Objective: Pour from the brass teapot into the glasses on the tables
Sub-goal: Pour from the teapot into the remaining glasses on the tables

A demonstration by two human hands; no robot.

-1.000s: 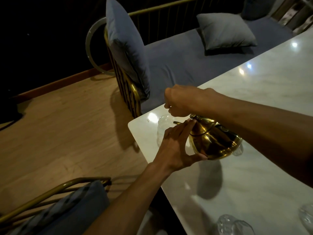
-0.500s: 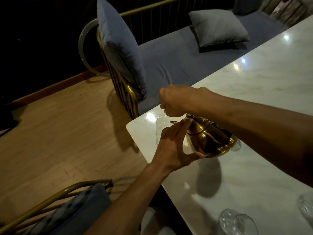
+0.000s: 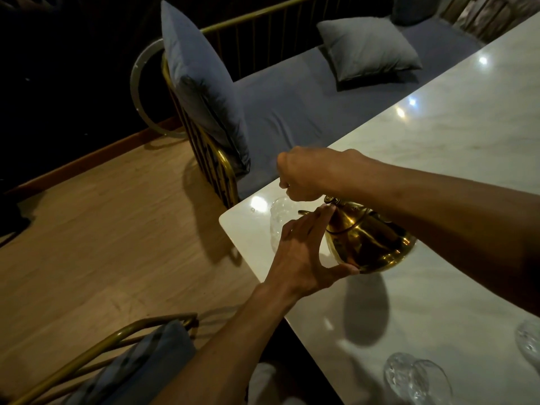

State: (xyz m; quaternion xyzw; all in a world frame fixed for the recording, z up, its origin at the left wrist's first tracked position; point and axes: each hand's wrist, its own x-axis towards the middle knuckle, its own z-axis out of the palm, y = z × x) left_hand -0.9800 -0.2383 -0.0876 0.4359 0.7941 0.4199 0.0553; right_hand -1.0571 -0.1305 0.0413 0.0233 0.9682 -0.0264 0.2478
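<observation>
The brass teapot [image 3: 366,242] hangs tilted above the white marble table [image 3: 438,176], its spout pointing left over a clear glass [image 3: 280,213] near the table's corner. My right hand [image 3: 309,173] is closed around the pot's handle from above. My left hand [image 3: 304,252] rests against the pot's left side, fingers along its neck and thumb under the base. Most of the glass is hidden behind my left hand. I cannot tell if liquid is flowing.
Two more clear glasses, one [image 3: 415,378] near the bottom edge and one [image 3: 530,340] at the right border, stand on the table. A gold-framed bench [image 3: 292,118] with grey cushions runs behind the table. Another gold chair [image 3: 117,355] sits at lower left on the wooden floor.
Both hands and the teapot keep the same pose over the glass. The view has shifted only slightly.
</observation>
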